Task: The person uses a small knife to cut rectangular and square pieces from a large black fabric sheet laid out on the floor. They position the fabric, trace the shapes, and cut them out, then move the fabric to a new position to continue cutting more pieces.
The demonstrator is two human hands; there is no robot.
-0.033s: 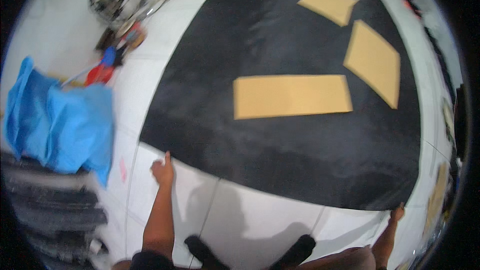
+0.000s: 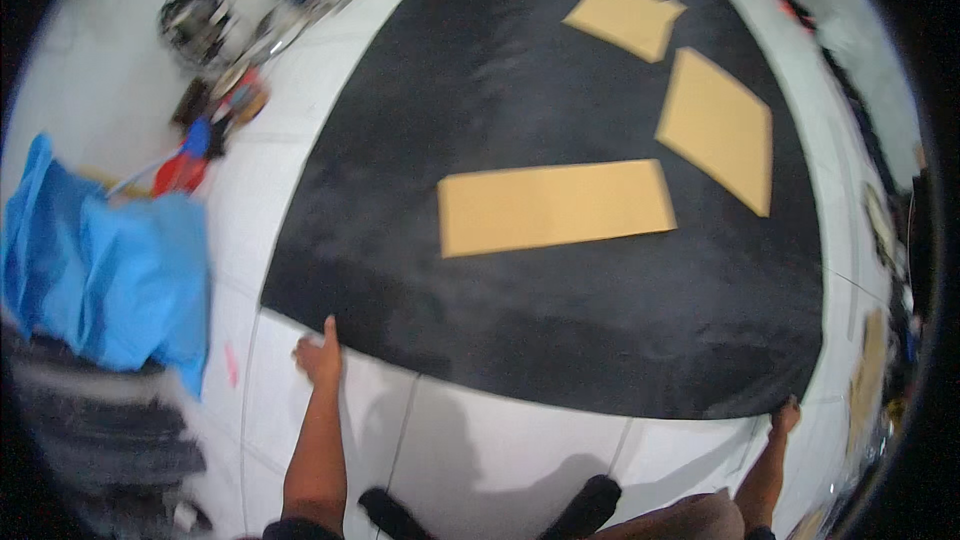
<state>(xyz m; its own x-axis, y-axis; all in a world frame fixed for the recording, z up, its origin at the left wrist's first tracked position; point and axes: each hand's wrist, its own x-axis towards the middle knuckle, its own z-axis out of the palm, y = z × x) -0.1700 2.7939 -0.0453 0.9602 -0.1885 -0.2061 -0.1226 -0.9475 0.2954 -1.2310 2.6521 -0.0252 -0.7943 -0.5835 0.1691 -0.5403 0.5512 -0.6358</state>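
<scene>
- Although spread over white tiled floor (image 2: 277,410), held along the near edge: black sheet (image 2: 560,320).
- Close to the near-left corner: left hand (image 2: 320,358), seemingly pinching the edge, thumb on top, outer fingers curled.
- At the near-right corner: right hand (image 2: 786,414), pinching the sheet; exact finger placement too small to tell.
- Lying on the sheet, apart from both hands: long tan panel (image 2: 556,207), slanted tan panel (image 2: 718,130), small tan panel (image 2: 625,18).
- Off to the left, clear of the sheet: blue bag (image 2: 140,275).
- Judged step in hand: controlling the near edge — probably adjusting the lay.
- Called for next, in judgement: even, gentle tension from both sides — to avoid sliding the apparently loose panels.
</scene>
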